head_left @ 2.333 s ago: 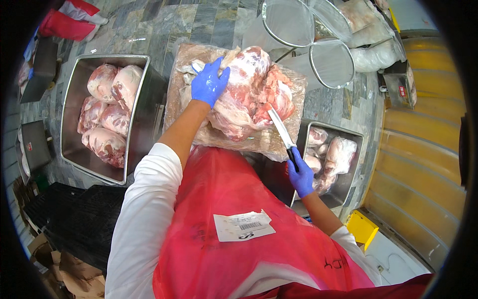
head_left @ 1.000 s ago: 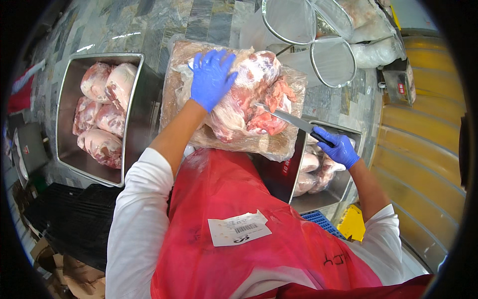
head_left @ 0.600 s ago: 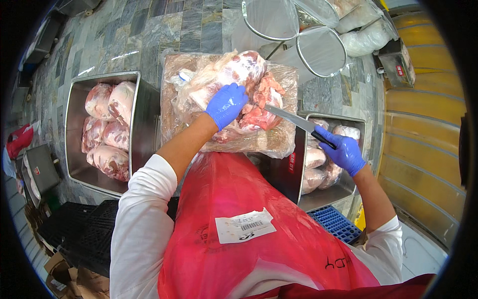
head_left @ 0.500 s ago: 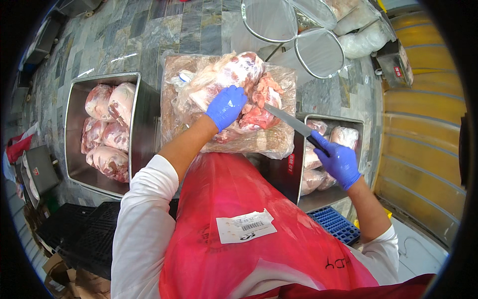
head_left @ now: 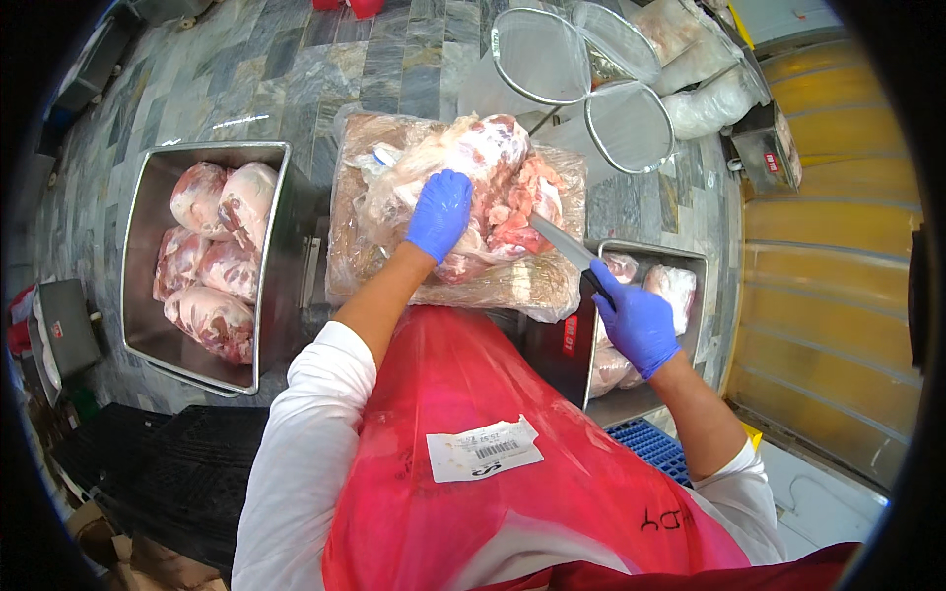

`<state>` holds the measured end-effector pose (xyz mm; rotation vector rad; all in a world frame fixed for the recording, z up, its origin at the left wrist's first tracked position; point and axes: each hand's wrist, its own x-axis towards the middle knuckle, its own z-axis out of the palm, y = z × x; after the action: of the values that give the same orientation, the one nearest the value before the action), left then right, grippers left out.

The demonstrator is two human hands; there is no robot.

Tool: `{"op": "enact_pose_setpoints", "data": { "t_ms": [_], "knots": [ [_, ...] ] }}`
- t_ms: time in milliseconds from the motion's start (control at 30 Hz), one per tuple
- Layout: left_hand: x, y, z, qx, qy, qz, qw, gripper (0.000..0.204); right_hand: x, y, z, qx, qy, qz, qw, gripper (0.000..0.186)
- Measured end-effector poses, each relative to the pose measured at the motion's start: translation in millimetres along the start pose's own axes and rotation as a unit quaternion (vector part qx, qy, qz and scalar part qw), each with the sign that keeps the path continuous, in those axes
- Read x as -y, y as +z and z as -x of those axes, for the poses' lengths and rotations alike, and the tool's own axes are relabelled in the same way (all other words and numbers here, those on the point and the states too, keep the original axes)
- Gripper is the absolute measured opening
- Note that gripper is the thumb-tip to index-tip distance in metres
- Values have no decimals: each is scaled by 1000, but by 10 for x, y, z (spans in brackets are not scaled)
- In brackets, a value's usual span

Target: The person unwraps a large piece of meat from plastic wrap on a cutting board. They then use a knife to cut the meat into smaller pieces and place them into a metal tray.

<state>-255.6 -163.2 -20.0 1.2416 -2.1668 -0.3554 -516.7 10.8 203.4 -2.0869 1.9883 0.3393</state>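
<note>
A large piece of raw meat [head_left: 490,148] lies on a plastic-wrapped block [head_left: 532,286] in front of me, with loose clear plastic around its left part. My left hand [head_left: 440,215], in a blue glove, is closed on the near side of the meat; its fingertips are hidden. My right hand [head_left: 636,320], also gloved in blue, grips a knife [head_left: 564,242] by its dark handle. The blade points up and left, its tip by the pink trimmed flesh [head_left: 532,192] on the meat's right side.
A steel bin [head_left: 138,286] with several meat pieces stands at the left. Another bin [head_left: 702,325] with wrapped meat is at the right, beside a blue plastic crate [head_left: 650,451]. Hoops holding clear bags [head_left: 631,128] stand beyond the block. Black mats [head_left: 177,473] lie at the lower left.
My right hand and the knife have moved slightly left and nearer to me. The left hand has shifted a little left on the meat. The whole view has shifted slightly.
</note>
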Motion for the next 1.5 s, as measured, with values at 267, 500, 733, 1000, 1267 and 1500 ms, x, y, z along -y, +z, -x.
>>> {"op": "enact_pose_setpoints", "data": {
  "t_ms": [267,500,733,1000,1267,1500],
  "knots": [
    [-101,-83,22,-68,-110,195,972,12,153,950,106,-70,111,-178,975,54],
    [75,-236,-140,-6,-315,453,834,13,130,1464,248,-111,125,-299,939,55],
    [225,-592,-401,2,-390,472,790,9,19,1440,557,-116,147,-285,940,53],
    [-68,-221,-444,50,-25,134,989,14,0,1390,741,-112,141,-283,942,56],
    [-357,3,-766,231,159,-106,954,21,64,1257,797,-125,144,-281,941,54],
    [-496,242,-597,198,120,-177,957,19,126,1265,832,-124,169,-312,927,55]
  ]
}}
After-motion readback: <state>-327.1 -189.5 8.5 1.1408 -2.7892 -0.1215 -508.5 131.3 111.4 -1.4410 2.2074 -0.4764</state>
